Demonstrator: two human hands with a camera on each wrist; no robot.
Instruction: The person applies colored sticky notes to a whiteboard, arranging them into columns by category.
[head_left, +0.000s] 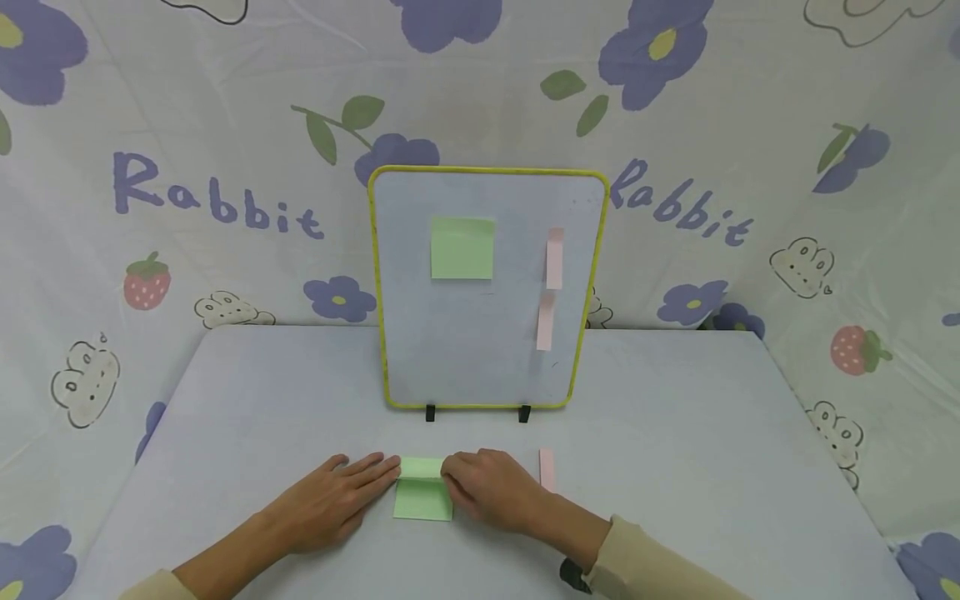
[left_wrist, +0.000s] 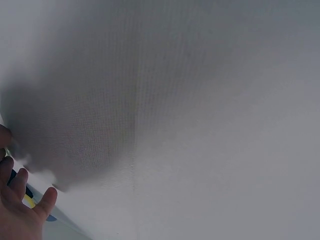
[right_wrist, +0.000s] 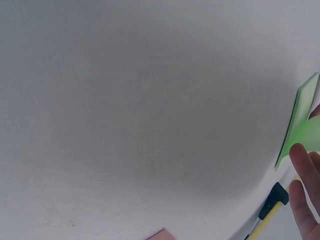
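Observation:
A green sticky note pad (head_left: 422, 504) lies on the table in front of the whiteboard. Its top sheet (head_left: 420, 468) is partly raised, with a crease line across the pad. My left hand (head_left: 333, 500) lies flat with straight fingers, their tips at the pad's left edge. With curled fingers, my right hand (head_left: 491, 490) pinches the sheet at its right side. In the right wrist view the green sheet (right_wrist: 309, 135) bends up from the pad beside the fingers (right_wrist: 302, 162). The left wrist view catches only part of the left hand (left_wrist: 20, 210).
A yellow-framed whiteboard (head_left: 465, 358) stands behind on black feet (head_left: 430, 413). It bears a green note (head_left: 462, 248) and two pink strips (head_left: 554, 258). Another pink strip (head_left: 547, 468) lies right of the pad, partly behind the right hand. Patterned cloth (head_left: 255, 108) hangs around the table.

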